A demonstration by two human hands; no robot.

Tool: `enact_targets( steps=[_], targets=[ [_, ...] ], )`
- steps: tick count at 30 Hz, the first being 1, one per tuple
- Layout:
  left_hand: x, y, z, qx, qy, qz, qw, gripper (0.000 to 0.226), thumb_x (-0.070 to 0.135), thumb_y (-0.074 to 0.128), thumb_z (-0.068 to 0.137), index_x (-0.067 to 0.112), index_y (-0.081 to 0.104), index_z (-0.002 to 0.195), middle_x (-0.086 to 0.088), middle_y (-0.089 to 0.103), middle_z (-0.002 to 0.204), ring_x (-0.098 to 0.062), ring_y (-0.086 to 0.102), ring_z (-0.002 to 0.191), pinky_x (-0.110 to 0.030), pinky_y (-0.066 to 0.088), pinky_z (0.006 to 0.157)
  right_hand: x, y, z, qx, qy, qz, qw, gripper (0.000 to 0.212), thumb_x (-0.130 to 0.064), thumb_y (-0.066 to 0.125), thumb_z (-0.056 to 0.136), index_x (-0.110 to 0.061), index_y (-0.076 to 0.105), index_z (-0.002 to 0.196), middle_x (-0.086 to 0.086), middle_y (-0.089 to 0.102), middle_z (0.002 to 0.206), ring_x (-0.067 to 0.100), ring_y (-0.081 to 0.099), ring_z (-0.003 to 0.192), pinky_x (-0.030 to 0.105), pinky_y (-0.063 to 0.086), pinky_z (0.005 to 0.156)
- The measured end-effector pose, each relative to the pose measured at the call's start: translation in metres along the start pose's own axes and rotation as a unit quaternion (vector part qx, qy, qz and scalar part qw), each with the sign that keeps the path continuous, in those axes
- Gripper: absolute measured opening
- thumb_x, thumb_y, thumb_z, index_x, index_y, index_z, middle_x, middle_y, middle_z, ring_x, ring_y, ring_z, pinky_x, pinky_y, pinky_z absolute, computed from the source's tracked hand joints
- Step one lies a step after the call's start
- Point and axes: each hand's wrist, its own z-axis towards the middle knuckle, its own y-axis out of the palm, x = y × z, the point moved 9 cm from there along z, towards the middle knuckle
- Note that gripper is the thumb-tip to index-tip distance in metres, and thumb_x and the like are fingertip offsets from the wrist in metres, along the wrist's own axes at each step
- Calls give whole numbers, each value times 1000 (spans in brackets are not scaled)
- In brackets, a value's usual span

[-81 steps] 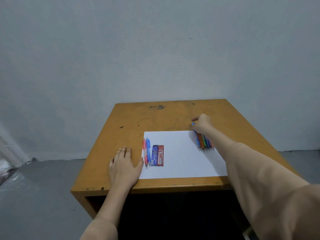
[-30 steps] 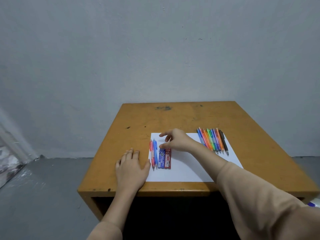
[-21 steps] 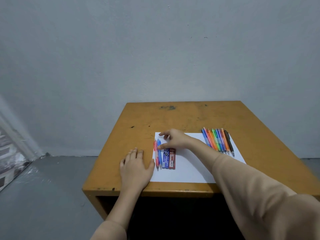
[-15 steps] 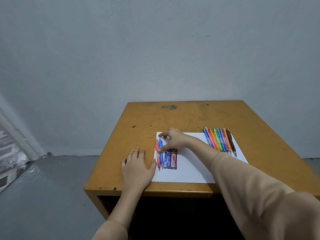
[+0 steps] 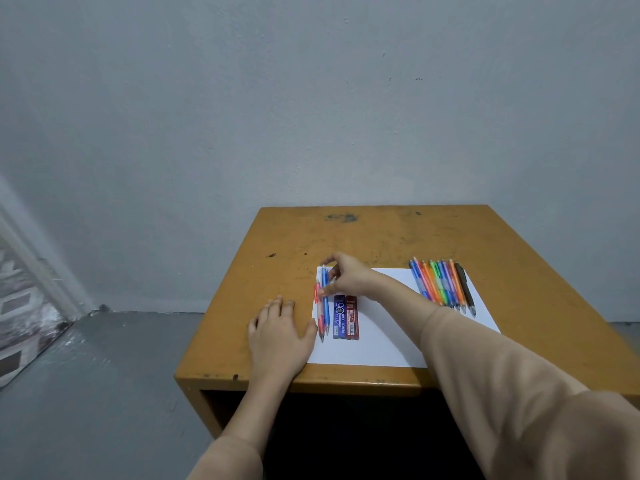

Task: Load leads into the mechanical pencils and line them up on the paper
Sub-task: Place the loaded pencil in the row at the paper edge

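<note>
Right hand (image 5: 349, 278) is down at the left side of the paper (image 5: 388, 344), thumb and curled fingers pinching the blue pencil (image 5: 326, 313) near its upper end. That pencil points toward the person and sits a touch farther up the sheet than the red pencil (image 5: 320, 318) just beside it on the left. Right next to them, two lead cases lie side by side, a blue lead case (image 5: 339, 317) and a red lead case (image 5: 351, 317).

Left hand (image 5: 280, 337) lies flat on the table (image 5: 381, 237), fingers straight and holding nothing, with the thumb at the paper's left edge.

Over at the right edge of the sheet, a row of coloured pencils (image 5: 437, 285) lies packed close together, tips toward the person, with a black pencil (image 5: 464, 287) at the outer end.

The table is worn orange-brown wood, with a dark smudge (image 5: 341, 217) near its far edge and small chips along the front lip. It stands against a plain grey wall (image 5: 311, 98). The grey floor (image 5: 104, 375) runs off to the left, where something grey-and-white patterned shows at the frame's edge; what it is, I cannot tell.
</note>
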Motion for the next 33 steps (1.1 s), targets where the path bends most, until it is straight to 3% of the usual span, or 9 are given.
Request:
enact_targets(
  steps=[5,11,19,24,28,33],
  targets=[
    [-2,1,0,4,1,-2,1000,61,57,37,91,24,37,143,3,30,153,-15,21,141,-38,17,114,-7,-11,-10,70,-23,148,986,53,-1,69,83,-14,46,129,3,55,65,13,61,55,33,57,66],
    [-2,1,0,16,4,-5,1000,60,57,37,91,24,39,142,3,31,153,-15,23,141,-38,18,113,-16,-31,-30,135,-60,202,968,52,0,67,84,-15,46,130,2,57,62,15,62,58,31,57,69],
    [1,-8,-4,47,18,-36,998,49,47,43,94,23,48,136,3,44,143,-13,34,133,-36,26,109,-13,-45,-60,181,-77,253,947,50,-1,65,86,-19,46,129,10,57,71,12,64,59,24,57,65],
    [12,-24,-13,132,103,-122,978,34,33,55,91,20,60,122,4,58,122,-13,48,116,-32,37,95,-1,-42,-82,209,-72,278,935,50,-3,65,86,-21,46,129,8,58,71,12,66,62,27,58,68],
    [28,-31,-21,163,170,-166,958,41,45,46,88,18,64,113,3,64,109,-10,54,101,-27,41,81,16,-35,-102,245,-64,330,909,50,0,65,86,-21,48,128,18,62,83,18,69,71,29,58,67],
    [63,-28,-36,126,217,-217,943,47,50,50,83,16,66,112,5,66,107,-1,49,96,-21,39,78,33,-28,-128,301,-48,365,880,47,-2,65,86,-26,48,123,17,67,85,10,68,63,19,55,62]
  ],
)
